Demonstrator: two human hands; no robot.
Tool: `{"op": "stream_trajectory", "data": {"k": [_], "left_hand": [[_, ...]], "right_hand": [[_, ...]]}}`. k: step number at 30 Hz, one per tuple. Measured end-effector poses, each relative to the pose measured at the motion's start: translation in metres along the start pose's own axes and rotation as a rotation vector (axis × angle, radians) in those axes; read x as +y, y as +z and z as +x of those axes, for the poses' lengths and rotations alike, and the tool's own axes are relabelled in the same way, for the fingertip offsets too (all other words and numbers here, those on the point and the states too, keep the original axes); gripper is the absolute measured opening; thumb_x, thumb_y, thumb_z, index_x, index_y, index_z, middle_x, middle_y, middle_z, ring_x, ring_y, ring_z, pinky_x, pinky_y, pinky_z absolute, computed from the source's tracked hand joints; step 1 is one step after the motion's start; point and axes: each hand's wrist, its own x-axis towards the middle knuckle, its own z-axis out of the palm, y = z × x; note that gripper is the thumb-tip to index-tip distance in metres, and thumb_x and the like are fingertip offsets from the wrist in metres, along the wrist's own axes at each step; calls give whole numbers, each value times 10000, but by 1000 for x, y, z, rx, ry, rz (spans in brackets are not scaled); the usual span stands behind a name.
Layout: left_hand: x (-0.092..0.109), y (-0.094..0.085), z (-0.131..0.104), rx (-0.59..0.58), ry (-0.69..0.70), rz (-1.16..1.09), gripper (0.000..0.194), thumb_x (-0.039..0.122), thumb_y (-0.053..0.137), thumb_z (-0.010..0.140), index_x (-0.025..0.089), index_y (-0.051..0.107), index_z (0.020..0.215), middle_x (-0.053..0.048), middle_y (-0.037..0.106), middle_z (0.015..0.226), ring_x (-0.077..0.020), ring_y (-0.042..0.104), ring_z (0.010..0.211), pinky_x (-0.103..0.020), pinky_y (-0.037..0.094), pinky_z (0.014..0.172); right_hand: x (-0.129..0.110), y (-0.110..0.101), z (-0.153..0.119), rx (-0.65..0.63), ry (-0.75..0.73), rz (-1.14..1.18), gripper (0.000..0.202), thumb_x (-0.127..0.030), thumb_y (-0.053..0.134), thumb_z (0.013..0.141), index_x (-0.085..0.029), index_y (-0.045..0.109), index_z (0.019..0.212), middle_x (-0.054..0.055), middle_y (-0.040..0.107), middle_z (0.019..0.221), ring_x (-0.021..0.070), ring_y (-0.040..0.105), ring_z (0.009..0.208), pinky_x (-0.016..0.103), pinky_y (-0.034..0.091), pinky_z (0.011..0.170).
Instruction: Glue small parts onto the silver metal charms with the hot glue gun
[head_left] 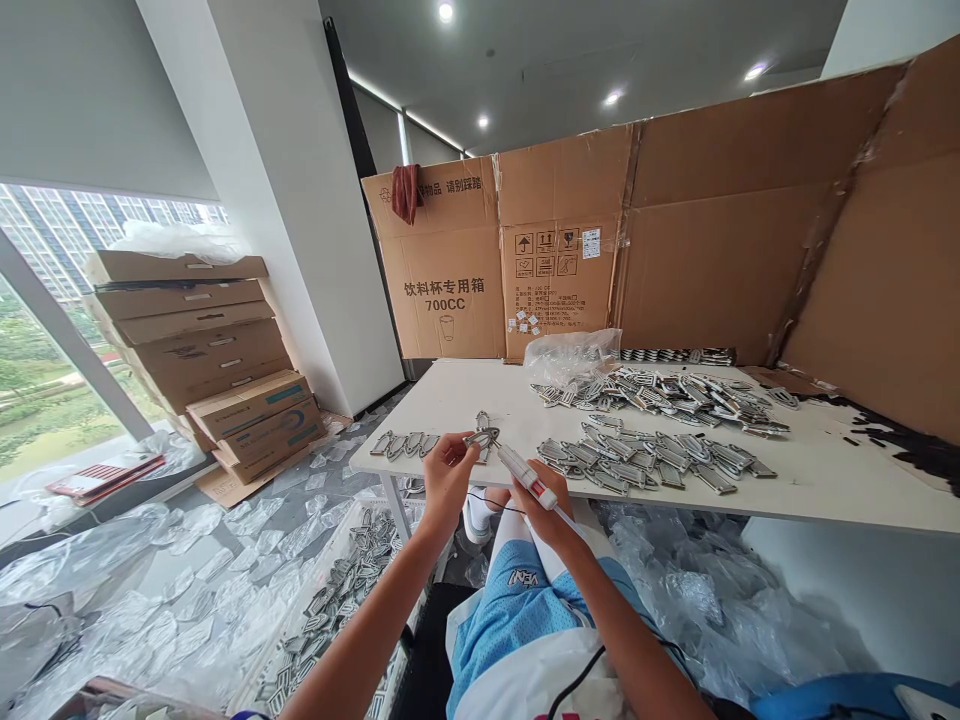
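Observation:
My left hand (445,475) is closed, its fingertips pinching a small grey metal frame piece (482,437) above the front edge of the white table. My right hand (546,512) is wrapped round a white pen-shaped tool (525,474) with a red part on its body. The tool's tip points up and left, close to the held piece; whether they touch I cannot tell. Behind the left fingers lies another metal piece (482,418). A short row of similar pieces (405,445) lies to the left of that hand.
Two heaps of metal pieces, a nearer heap (645,455) and a farther heap (675,395), cover the table's right half. A clear plastic bag (571,355) lies behind them. Tall cardboard (705,230) walls the back. Below left stands a crate of pieces (341,590); plastic wrappers litter the floor.

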Motion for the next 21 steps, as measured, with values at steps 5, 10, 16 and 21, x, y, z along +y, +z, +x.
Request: {"op": "stream_trajectory", "data": {"k": [5, 10, 16, 21], "left_hand": [[1, 0, 0, 0, -6, -2, 328, 421, 890, 787, 200, 839, 1024, -77, 824, 933, -236, 741, 898, -363, 572, 858], [1, 1, -1, 7, -2, 0, 327, 426, 889, 784, 202, 843, 1017, -78, 824, 939, -231, 741, 898, -365, 574, 868], [3, 2, -1, 8, -4, -8, 341, 434, 894, 775, 197, 841, 1014, -76, 820, 937, -225, 730, 890, -357, 567, 859], [4, 2, -2, -1, -1, -11, 338, 431, 894, 778, 199, 837, 1017, -81, 817, 946, -235, 736, 905, -367, 580, 861]], "right_hand": [[-1, -1, 0, 1, -9, 4, 407, -467, 563, 1084, -297, 413, 745, -32, 520, 712, 199, 535, 653, 359, 358, 643], [-3, -1, 0, 8, -10, 20, 393, -442, 560, 1073, -296, 403, 744, -30, 517, 709, 198, 525, 647, 357, 365, 648], [-3, -1, 0, 7, -5, 28, 377, -423, 573, 1049, -293, 407, 737, -32, 512, 699, 196, 518, 642, 355, 360, 647], [-2, -1, 0, 4, 1, 23, 377, -422, 575, 1046, -289, 409, 735, -33, 513, 698, 192, 518, 647, 350, 357, 651]]}}
